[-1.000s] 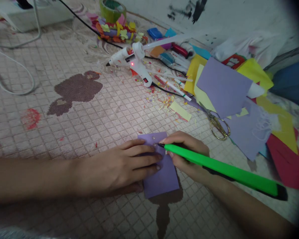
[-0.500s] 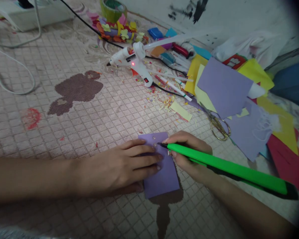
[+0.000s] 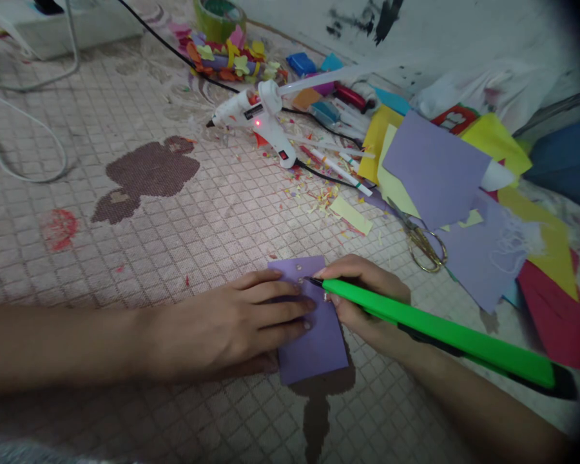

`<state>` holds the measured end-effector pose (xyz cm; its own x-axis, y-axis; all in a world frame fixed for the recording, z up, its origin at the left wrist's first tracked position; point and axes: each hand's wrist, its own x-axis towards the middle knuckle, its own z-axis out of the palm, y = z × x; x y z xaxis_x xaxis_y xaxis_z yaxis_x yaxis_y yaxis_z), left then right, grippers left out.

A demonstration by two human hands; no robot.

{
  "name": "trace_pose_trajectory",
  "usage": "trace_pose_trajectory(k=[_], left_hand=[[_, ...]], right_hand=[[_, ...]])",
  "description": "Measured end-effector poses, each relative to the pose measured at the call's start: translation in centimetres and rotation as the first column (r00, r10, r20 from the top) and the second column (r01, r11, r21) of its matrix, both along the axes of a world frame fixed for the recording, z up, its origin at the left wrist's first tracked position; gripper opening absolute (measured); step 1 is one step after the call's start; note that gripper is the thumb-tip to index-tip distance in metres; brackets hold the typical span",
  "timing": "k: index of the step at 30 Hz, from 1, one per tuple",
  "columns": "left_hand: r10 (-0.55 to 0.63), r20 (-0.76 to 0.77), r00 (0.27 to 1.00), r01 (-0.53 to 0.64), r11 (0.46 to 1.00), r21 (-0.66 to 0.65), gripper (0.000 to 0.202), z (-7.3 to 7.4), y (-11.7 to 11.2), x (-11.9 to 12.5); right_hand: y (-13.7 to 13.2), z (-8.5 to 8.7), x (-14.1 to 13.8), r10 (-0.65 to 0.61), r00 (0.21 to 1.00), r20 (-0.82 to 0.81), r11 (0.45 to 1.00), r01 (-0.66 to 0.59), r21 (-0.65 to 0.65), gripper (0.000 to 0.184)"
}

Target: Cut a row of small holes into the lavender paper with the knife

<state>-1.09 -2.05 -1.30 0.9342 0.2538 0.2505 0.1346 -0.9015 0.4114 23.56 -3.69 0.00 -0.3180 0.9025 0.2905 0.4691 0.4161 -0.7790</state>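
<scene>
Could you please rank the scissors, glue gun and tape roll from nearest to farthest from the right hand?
1. Scissors, just right of the right hand.
2. Glue gun, farther up, left.
3. Tape roll, top edge.

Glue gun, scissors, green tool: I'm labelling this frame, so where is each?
glue gun (image 3: 244, 111), head view, white body.
scissors (image 3: 415, 237), head view, gold handles.
green tool (image 3: 435, 330), head view, middle of its barrel.
</scene>
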Motion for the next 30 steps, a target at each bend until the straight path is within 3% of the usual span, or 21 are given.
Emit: trace_pose_trajectory(k=[12, 18, 21, 25, 30], left_hand=[[-0.026, -0.064, 0.998, 0.026, 1.000, 0.002, 0.043, 0.9, 0.3, 0.0], [-0.016, -0.054, 0.998, 0.016, 1.000, -0.007, 0.043, 0.6, 0.2, 0.0], [0.003, -0.002, 1.000, -0.003, 1.000, -0.004, 0.043, 0.1, 0.0, 0.0], [-0.011, 0.001, 1.000, 0.011, 1.000, 0.013, 0.041, 0.0, 0.0, 0.0], [0.034, 0.080, 0.996, -0.036, 0.999, 0.026, 0.031, 0.4, 0.4, -0.3]], right_hand=[[0.2, 0.0, -0.3, 0.011, 1.000, 0.005, 1.000, -0.011, 0.017, 0.029], [0.0, -0.2, -0.4, -0.028, 1.000, 0.015, 1.000, 0.027, 0.014, 0.032], [0.1, 0.0, -0.2, -0.035, 0.999, -0.033, 0.997, 0.032, -0.071, 0.028], [0.3, -0.5, 0.5, -0.101, 0.971, -0.218, 0.951, 0.029, -0.309, 0.022], [0.6, -1.4, 0.7, -0.235, 0.868, -0.437, 0.931, 0.072, -0.358, 0.015]])
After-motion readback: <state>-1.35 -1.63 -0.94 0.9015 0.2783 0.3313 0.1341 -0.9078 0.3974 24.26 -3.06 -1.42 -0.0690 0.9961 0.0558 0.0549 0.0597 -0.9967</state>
